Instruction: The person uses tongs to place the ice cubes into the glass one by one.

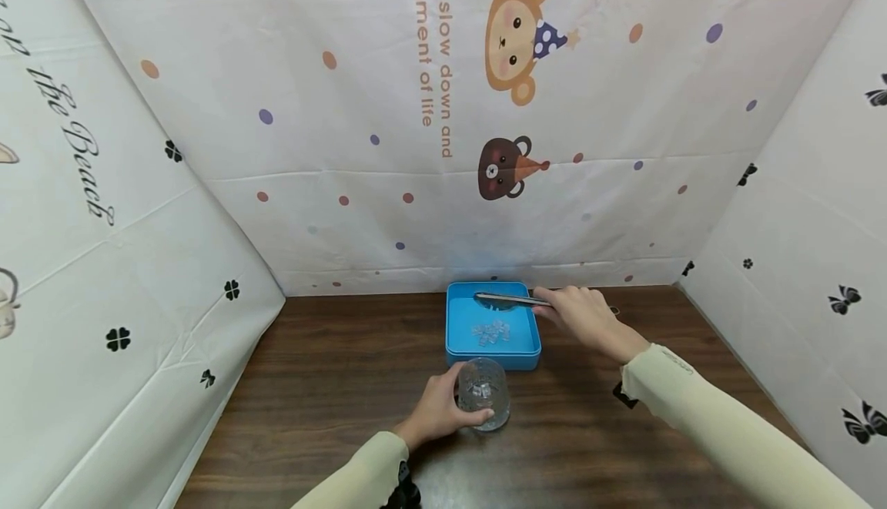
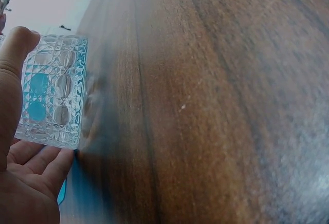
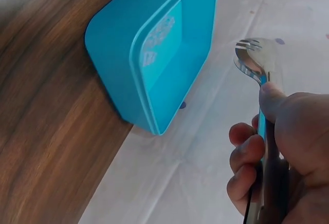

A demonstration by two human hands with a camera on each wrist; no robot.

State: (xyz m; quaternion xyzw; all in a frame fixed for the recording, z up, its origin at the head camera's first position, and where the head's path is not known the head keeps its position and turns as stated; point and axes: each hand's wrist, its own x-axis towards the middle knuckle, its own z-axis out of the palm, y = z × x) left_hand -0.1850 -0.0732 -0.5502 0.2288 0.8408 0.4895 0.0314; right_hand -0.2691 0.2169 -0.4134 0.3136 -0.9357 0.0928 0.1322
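1. Along the left edge, I see a white cloth wall printed with black clovers and script lettering (image 1: 138, 262); it meets the brown wood-grain table (image 1: 333, 363).
2. Next comes a pale yellow-green left sleeve (image 1: 367, 470), and from it my operator's left hand (image 1: 440, 409). Thumb and fingers are parted just to the glass's width and grip it from opposite sides.
3. Within that grip is a clear, patterned glass tumbler (image 1: 484, 393), at the near side of the box. Small clear pieces seem to show inside, though the faceted wall keeps me from being sure.
4. Beyond it sits a bright blue, rounded rectangular open box (image 1: 493, 363), on the table against a white, dotted cloth backdrop (image 1: 388, 108) with cartoon animal heads. On its floor lies a small cluster of clear, chunky pieces (image 1: 491, 332).
5. Above the far part of the box, apart from the cluster, I see silver metal tongs (image 1: 513, 299); my right wrist view shows one fork-like end and one spoon-like end.
6. Gripping their handles is the right hand (image 1: 582, 315), closed snugly, thumb along one side and fingers curled on the other.
7. Farthest right, a pale yellow-green right sleeve (image 1: 728, 416) runs before a white cloth wall with black bows (image 1: 797, 262).
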